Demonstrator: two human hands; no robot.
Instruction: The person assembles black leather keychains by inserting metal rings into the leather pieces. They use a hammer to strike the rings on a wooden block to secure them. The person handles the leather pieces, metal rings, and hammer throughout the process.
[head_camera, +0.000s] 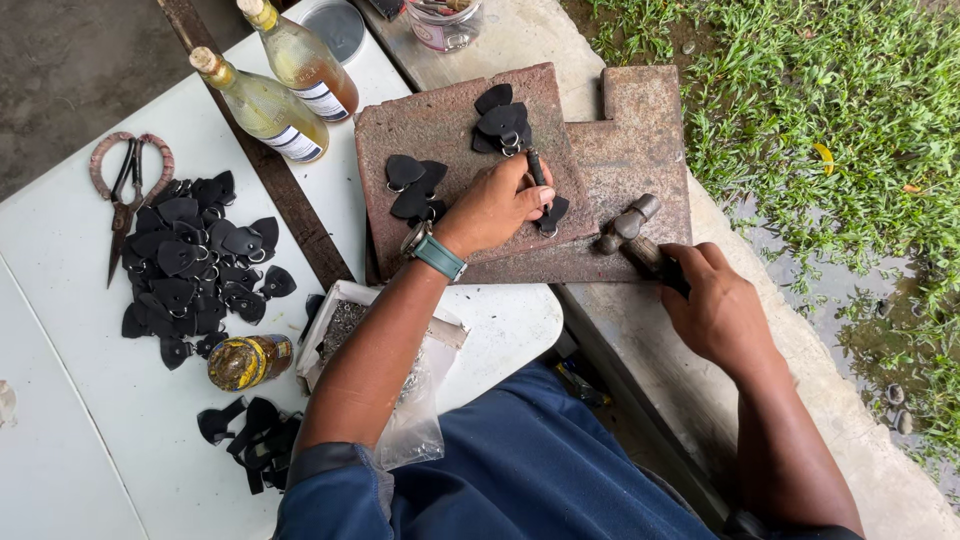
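The punch (536, 167) stood on a black leather piece (551, 213) on the rusty metal block (440, 125), pinched in the closed left hand (497, 205). At four o'clock, the right hand (716, 305) gripped a hammer (632, 228). An open box (340, 322) at seven o'clock held small metal bits.

Black leather tabs (195, 262) with silver rings lie heaped on the white surface (80, 400), more on the rust-brown metal slab (440, 125). The scissors (128, 185) near the surface's far left edge have pinkish-wrapped handles. Two clear bottles (285, 85) hold yellow and amber liquid, with cork-coloured stoppers. The watch strap (440, 256) is teal, the clothing (520, 470) dark blue, the grass (820, 100) green.
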